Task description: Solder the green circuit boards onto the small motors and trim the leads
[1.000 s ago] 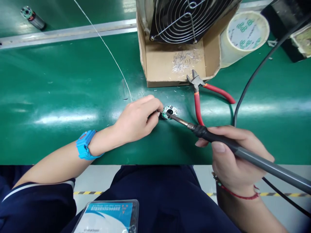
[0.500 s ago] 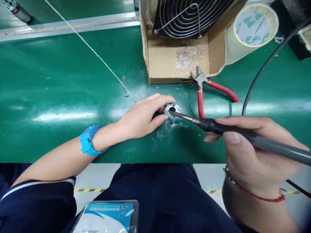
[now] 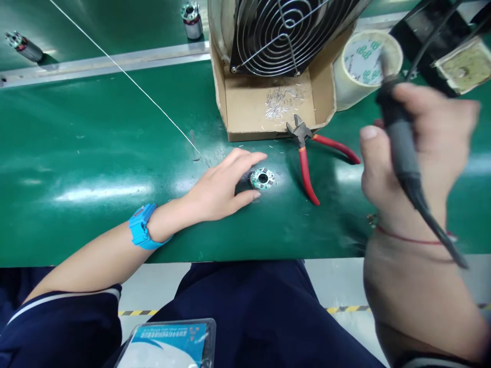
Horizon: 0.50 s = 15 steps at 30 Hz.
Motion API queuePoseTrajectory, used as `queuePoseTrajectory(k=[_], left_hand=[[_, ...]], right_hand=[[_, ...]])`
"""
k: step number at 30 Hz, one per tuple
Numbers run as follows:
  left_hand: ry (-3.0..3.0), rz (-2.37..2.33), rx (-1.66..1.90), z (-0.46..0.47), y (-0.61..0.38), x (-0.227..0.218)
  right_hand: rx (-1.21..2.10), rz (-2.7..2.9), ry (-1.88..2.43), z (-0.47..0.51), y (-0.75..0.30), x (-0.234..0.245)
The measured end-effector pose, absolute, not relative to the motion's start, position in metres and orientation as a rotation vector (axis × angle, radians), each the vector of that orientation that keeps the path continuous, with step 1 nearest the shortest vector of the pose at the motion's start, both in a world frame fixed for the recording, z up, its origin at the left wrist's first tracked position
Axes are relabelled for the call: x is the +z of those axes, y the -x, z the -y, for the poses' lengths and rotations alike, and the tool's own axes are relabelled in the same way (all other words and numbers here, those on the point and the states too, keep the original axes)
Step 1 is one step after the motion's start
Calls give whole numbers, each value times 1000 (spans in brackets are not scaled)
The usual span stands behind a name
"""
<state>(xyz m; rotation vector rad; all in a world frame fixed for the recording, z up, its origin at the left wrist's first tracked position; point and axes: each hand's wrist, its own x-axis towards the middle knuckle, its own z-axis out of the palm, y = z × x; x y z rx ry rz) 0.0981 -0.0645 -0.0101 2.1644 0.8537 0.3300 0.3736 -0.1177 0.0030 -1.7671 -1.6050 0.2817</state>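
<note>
The right hand has lifted the iron off the board, still gripping it. The left hand has let go, fingers open beside the board; that joint looks finished.

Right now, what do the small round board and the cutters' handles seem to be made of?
The small round board looks like green laminate with shiny metal solder spots; a hole sits in its middle. The cutters' handles look like matte red plastic or rubber sleeves over dark steel jaws, though the coating cannot be told for sure.
</note>
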Motion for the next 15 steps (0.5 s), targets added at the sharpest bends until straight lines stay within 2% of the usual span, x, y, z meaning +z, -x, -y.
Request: queuePoseTrajectory(k=[3, 7, 12, 15], left_hand=[[-2244, -864, 231, 66, -101, -12], [-2173, -900, 271, 67, -104, -12], [-2048, -896, 392, 66, -102, -8], [-2047, -908, 390, 67, -101, -6]], right_hand=[[249, 1646, 1700, 113, -385, -10], [261, 1746, 1566, 126, -380, -35], [173, 1882, 1819, 138, -374, -48], [126, 1889, 1809, 148, -370, -41]])
